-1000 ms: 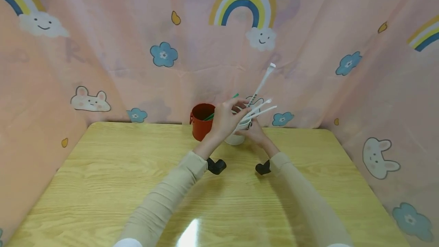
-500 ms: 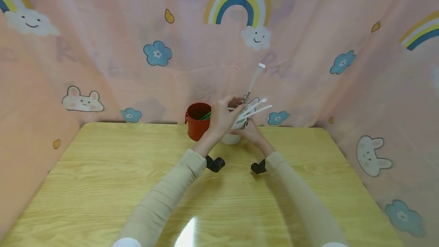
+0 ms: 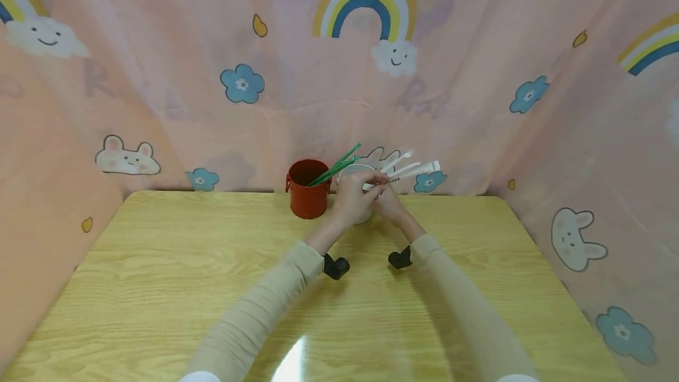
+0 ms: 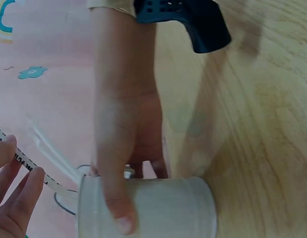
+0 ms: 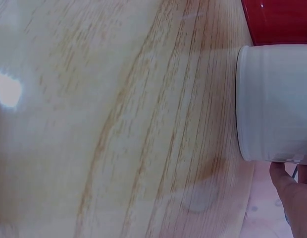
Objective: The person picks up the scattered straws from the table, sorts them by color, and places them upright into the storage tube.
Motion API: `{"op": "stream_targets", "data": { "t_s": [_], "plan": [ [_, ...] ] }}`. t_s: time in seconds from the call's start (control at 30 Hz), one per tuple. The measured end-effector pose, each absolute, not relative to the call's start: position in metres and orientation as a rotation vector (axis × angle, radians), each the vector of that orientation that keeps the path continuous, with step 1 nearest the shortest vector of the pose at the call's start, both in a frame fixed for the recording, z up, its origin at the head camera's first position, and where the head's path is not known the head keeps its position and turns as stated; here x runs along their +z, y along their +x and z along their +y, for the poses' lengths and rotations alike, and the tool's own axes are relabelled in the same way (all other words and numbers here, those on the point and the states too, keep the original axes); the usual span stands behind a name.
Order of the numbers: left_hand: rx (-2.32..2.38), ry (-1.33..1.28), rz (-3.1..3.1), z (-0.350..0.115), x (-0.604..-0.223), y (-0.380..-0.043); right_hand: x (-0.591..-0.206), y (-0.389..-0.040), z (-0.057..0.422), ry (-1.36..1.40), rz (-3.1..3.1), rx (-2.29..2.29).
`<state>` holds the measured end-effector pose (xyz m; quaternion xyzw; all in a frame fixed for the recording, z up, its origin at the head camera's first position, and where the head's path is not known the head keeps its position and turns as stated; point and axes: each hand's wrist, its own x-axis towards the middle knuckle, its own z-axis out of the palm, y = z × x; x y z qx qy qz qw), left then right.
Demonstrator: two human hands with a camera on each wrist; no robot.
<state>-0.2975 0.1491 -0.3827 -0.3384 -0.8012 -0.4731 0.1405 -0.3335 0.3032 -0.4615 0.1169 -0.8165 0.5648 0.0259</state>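
Note:
My left hand (image 3: 352, 196) pinches a white paper-wrapped straw (image 4: 25, 161) with black print on it, over the white bucket (image 4: 163, 208). In the head view that straw slants to the right, beside other white wrapped straws (image 3: 399, 162) that lean out of the bucket. The bucket stands upright on the table, mostly hidden behind my hands in the head view. My right hand (image 3: 389, 202) grips its right side; the left wrist view shows the thumb lying along the wall and the other fingers behind.
A red bucket (image 3: 308, 198) with green straws (image 3: 339, 167) in it stands just left of the white one. The wooden table (image 3: 185, 264) ends at a pink printed curtain (image 3: 297, 128) close behind both buckets.
The printed straw, steeply upright before, now leans far over to the right. My left hand has turned and dropped slightly, uncovering the green straws. My right hand has stayed at the bucket.

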Motion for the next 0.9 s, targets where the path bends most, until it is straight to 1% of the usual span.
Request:
{"op": "stream_targets", "data": {
  "t_s": [0.13, 0.23, 0.3, 0.47, 0.53, 0.7, 0.9],
  "plan": [
    [-1.402, -0.952, -2.320, 0.152, -0.392, -0.299, -0.463, -0.332, 0.304, 0.364, -2.530, 1.716],
    [-1.400, -0.877, -2.334, 0.154, -0.395, -0.301, -0.465, -0.333, 0.305, 0.444, -2.456, 1.744],
    [-1.383, -0.811, -2.361, 0.153, -0.395, -0.301, -0.465, -0.333, 0.304, 0.444, -2.437, 1.768],
    [-1.329, -0.703, -2.425, 0.146, -0.395, -0.300, -0.463, -0.332, 0.300, 0.285, -2.543, 1.736],
    [-1.324, -0.699, -2.431, 0.142, -0.396, -0.300, -0.454, -0.327, 0.295, 0.234, -2.558, 1.759],
    [-1.353, -0.673, -2.494, 0.132, -0.399, -0.296, -0.432, -0.311, 0.289, 0.223, -2.541, 1.867],
    [-1.346, -0.707, -2.514, 0.109, -0.407, -0.287, -0.436, -0.314, 0.291, 0.277, -2.510, 1.868]
  ]
}}
